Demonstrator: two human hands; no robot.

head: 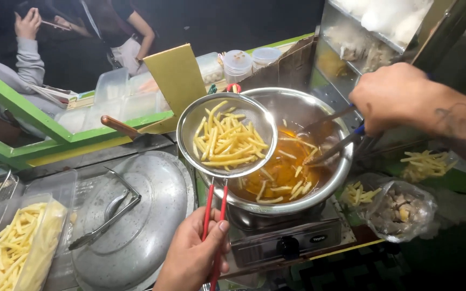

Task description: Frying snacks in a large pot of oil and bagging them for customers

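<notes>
My left hand [192,256] grips the red wire handle of a round mesh strainer [226,134], which holds a heap of yellow fries above the rim of a steel frying pot [330,178]. The pot is filled with amber oil in which several more fries float. My right hand [395,97] reaches in from the right and holds metal tongs [330,148] whose tips dip into the oil at the pot's right side. The pot sits on a small gas burner [287,242].
A large steel lid with tongs [109,213] lying on it sits to the left. A clear container of raw fries [20,250] stands at bottom left. Bags of fries and other food [400,210] lie on the right. People stand behind the green counter [22,110].
</notes>
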